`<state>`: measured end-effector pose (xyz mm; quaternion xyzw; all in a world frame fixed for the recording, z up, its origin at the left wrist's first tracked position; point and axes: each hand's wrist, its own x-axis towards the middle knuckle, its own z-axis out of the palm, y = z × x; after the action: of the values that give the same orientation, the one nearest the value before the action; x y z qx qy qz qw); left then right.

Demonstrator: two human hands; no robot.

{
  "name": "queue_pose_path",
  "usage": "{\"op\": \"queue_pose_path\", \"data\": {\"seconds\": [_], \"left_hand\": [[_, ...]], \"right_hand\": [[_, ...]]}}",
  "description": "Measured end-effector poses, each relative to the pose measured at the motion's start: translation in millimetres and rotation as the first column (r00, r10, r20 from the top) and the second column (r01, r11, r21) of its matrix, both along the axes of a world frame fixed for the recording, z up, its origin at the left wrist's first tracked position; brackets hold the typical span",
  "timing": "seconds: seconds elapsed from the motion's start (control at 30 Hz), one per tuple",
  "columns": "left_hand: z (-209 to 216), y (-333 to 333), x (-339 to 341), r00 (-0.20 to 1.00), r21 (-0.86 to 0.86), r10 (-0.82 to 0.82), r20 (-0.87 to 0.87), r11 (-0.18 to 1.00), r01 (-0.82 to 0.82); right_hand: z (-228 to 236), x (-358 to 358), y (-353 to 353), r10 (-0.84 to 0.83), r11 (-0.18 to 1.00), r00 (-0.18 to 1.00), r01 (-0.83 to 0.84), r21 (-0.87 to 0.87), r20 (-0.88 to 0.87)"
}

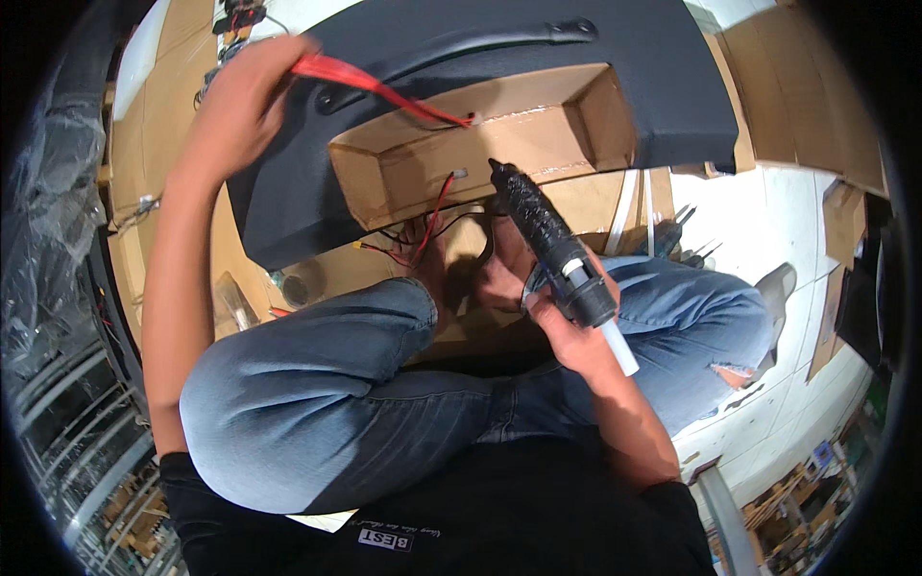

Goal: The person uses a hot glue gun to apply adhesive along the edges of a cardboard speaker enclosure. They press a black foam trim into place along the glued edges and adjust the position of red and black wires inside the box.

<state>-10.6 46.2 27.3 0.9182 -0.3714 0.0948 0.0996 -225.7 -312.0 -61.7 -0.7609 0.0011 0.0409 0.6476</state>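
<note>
Workshop floor kinda spot: white tiles [783, 226] around 2-3 o'clock, flattened cardboard [792, 86] toward 2, crumpled clear plastic [48, 182] by 9-10. Up at 12 there's a black case [663, 86] with a strap handle [461, 51], and the open tan box [600, 110] sits along its near side.

Inside the box, a red cable [351, 73] ends near a small pale spot, and a thin red wire [444, 197] starts at another one and hangs over the near edge, by a yellow plug [358, 246].

Left hand [240, 110], 10-11 o'clock, has its grip closed on the red cable. Right hand [573, 336], 3-4 o'clock, is wrapped around a black glue gun [540, 216], white stick [619, 348] poking out back. Its nozzle points to 11, over the box; can't tell if it's touching.
</note>
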Motion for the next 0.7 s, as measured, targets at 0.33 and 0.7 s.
{"op": "queue_pose_path", "data": {"seconds": [0.33, 0.7], "left_hand": [[69.8, -85.8, -130.0, 0.349, 0.478, 0.394, -0.85, 0.856, 0.196], [-61.7, -99.1, -199.5, 0.537, 0.427, 0.242, -0.808, 0.869, 0.25]], "right_hand": [[-7.3, -0.6, -20.2, -0.15, 0.972, 0.985, 0.163, 0.168, -0.087], [-1.1, -2.5, -18.7, -0.087, 0.962, 0.995, 0.098, 0.253, -0.054]]}}
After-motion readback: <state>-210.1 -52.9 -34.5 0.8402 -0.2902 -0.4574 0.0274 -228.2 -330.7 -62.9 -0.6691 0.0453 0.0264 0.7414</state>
